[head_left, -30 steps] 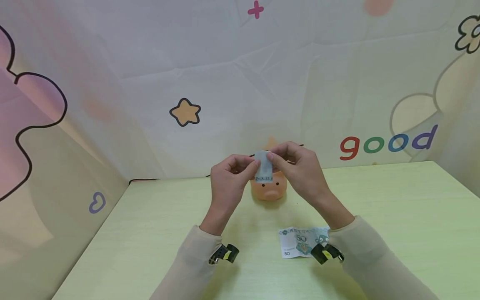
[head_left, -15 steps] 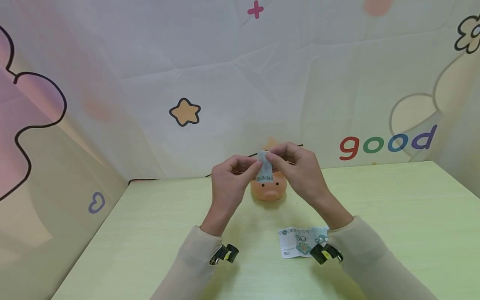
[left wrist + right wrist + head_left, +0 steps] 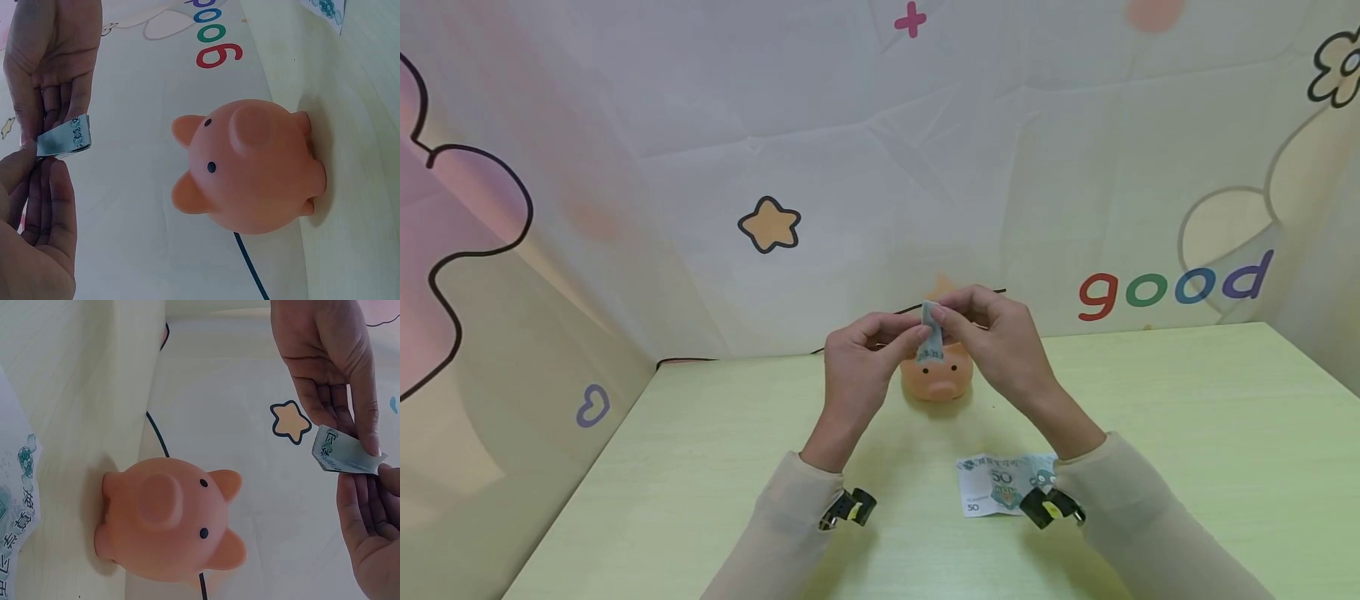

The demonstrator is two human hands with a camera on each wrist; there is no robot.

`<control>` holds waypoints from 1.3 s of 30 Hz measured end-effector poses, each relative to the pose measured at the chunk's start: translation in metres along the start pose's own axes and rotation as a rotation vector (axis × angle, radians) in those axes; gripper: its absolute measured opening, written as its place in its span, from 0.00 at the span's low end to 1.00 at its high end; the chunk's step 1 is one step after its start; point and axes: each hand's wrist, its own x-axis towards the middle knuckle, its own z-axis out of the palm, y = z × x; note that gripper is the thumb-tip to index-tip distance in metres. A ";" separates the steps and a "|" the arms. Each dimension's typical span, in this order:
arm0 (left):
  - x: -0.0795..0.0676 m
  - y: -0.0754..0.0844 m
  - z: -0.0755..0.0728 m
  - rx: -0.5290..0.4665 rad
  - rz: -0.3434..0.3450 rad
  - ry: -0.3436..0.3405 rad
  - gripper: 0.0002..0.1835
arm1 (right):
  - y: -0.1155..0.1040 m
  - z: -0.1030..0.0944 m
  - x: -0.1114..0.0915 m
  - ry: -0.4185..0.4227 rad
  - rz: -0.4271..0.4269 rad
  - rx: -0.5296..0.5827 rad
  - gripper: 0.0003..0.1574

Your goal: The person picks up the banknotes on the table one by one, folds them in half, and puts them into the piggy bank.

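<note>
Pale green table (image 3: 685, 467); left hand (image 3: 863, 358) and right hand (image 3: 1003, 342), fingers of both pinching a folded note (image 3: 931, 346); orange pig (image 3: 938, 387), far side; unfolded banknote (image 3: 992, 487) marked 50, near right; smallest, we enter that folded note, raised between our hands above the table.

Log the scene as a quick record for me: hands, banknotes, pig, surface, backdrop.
left hand: pinches the folded banknote with thumb and fingers
right hand: pinches the same note from the other side
folded banknote: narrow strip, held up off the table, apart from the pig
pig figurine: orange-pink, upright on the table; no slot visible
flat banknote: marked 50, creased, on the table, partly hidden by right sleeve
backdrop: printed cloth with star and "good"
</note>
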 end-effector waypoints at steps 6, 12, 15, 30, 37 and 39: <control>-0.001 -0.001 0.000 -0.002 -0.022 0.001 0.07 | -0.001 0.000 0.000 -0.016 0.002 0.019 0.11; -0.001 0.000 -0.001 0.014 -0.027 -0.002 0.08 | -0.001 0.000 -0.001 -0.026 0.013 0.012 0.12; -0.001 0.000 -0.001 0.014 -0.030 -0.003 0.08 | -0.001 -0.001 -0.001 -0.026 0.014 0.010 0.12; -0.001 0.000 -0.001 0.022 -0.048 -0.040 0.08 | 0.001 -0.002 0.000 -0.015 0.003 0.002 0.12; 0.001 0.002 -0.004 -0.020 -0.071 -0.006 0.09 | 0.000 -0.001 0.001 -0.014 -0.003 0.010 0.11; 0.002 0.002 -0.005 -0.030 -0.077 0.014 0.09 | 0.000 -0.001 0.001 -0.018 -0.005 0.015 0.11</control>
